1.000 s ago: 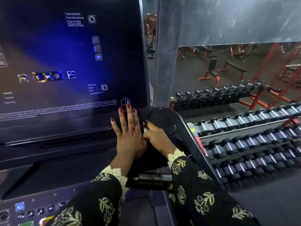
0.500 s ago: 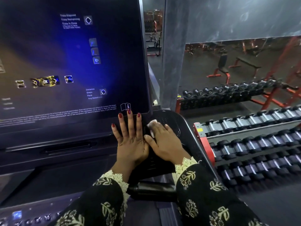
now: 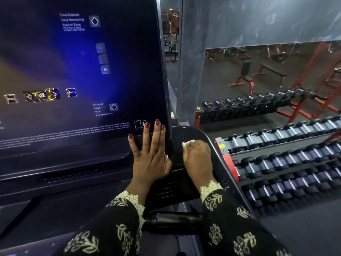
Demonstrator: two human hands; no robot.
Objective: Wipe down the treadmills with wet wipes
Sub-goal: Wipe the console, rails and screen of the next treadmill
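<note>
Looking from the head view: we see one treadmill console (image 3: 77,174), its dark screen (image 3: 73,71) filling the left side. Gym floor lies to the right.
Side tray: one black perforated tray (image 3: 184,133) sits just right of the screen's lower corner. The only thing in it is the wet wipe, under the right hand.
Wet wipe: one white, bunched wet wipe (image 3: 186,144) touches the tray. Only a corner shows, at the far left edge of the fingers.
Right hand: the right hand (image 3: 198,159) has its fingers curled down over the wipe, gripping it against the tray. Blur hides the fingertips from us.
Left hand: the left hand (image 3: 150,159) lies flat with its fingers straight and spread. Its palm is on the console ledge and its fingertips are on the screen's lower right corner. It holds nothing and sits just beside the right hand, with a gap between them.
Sleeves: two, black with a pale flower print and lace cuffs.
Handgrip: one black bar (image 3: 173,221) lies near us, between the forearms.
Near rack: one rack (image 3: 224,154) with a red end stands right of the tray. It has at least three tiers, each holding a row of dumbbells (image 3: 276,161). They are too many and too blurred for us to count.
Far rack: one rack (image 3: 239,112) carries a single row of black dumbbells, and we cannot be sure of the count.
Benches: two black pads on red frames (image 3: 244,71) stand far right, beyond the far rack.
</note>
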